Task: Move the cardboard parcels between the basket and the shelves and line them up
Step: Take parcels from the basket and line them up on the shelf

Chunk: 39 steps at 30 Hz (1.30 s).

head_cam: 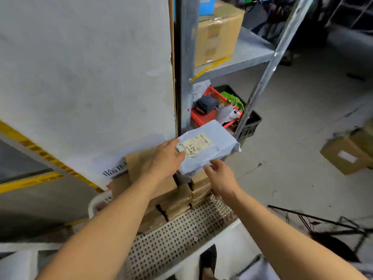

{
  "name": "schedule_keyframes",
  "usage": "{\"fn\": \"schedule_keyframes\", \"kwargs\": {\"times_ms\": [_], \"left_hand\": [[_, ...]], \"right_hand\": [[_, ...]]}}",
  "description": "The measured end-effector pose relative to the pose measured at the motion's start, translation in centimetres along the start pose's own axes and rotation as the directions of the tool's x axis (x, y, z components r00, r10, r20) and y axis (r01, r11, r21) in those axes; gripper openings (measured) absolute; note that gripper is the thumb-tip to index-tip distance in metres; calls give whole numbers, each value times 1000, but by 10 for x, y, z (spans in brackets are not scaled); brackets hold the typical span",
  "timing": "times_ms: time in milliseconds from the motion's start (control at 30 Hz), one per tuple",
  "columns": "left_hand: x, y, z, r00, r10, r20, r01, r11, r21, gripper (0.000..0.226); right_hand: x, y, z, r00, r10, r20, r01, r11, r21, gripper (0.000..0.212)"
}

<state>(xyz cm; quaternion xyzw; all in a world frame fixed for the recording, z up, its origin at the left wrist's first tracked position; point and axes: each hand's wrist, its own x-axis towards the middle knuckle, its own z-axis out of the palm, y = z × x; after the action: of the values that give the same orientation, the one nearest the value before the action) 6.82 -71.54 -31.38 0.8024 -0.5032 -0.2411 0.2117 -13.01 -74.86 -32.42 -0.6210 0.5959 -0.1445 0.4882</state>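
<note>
A white perforated basket (181, 235) in front of me holds several brown cardboard parcels (173, 207) stacked together. On top of them lies a pale blue poly mailer (216, 148) with a printed label and handwriting. My left hand (165, 158) grips the mailer's left edge, thumb over the label corner. My right hand (222, 178) hovers by the mailer's near edge with fingers apart, holding nothing. A metal shelf unit (250, 57) stands behind, with a large taped cardboard box (218, 35) on its board.
A white wall panel (84, 77) fills the left. Under the shelf sit a red crate (203, 118) with bags and a black crate (250, 126). Cardboard boxes (347, 156) lie on the grey floor at right. A black wire frame (333, 225) lies near right.
</note>
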Motion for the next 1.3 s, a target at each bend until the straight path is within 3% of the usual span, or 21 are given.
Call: {"fn": "schedule_keyframes", "kwargs": {"times_ms": [100,200,300,367,467,600,833,1000,1167,1300], "left_hand": [[37,4,11,999,-28,42,25,997,75,58],[67,5,21,994,-52,91,39,990,134,53],[86,3,28,984,-76,164,43,980,195,49],[92,1,32,973,-84,215,43,981,188,44],[95,-1,33,972,-79,220,55,992,111,33],[93,-2,30,982,-54,182,52,999,15,30],[67,4,34,993,-21,112,44,978,-202,37],[37,6,29,989,-40,146,107,864,-492,49],[6,0,9,979,3,202,150,660,-736,37],[-30,-15,-10,960,118,252,127,621,-773,66]], "right_hand": [[26,10,5,995,88,56,-96,984,152,26],[49,21,15,986,107,131,-144,937,319,43],[65,26,24,979,140,150,-190,895,404,35],[75,31,32,974,174,146,-221,872,436,45],[82,34,40,966,216,145,-259,854,451,52],[77,39,46,980,149,135,-200,799,567,59],[67,43,24,986,67,155,-157,698,699,43],[45,42,-6,988,20,153,-128,659,741,43],[8,31,-24,987,-52,149,-79,658,749,44],[-31,23,-19,972,-159,174,-9,712,702,44]]}}
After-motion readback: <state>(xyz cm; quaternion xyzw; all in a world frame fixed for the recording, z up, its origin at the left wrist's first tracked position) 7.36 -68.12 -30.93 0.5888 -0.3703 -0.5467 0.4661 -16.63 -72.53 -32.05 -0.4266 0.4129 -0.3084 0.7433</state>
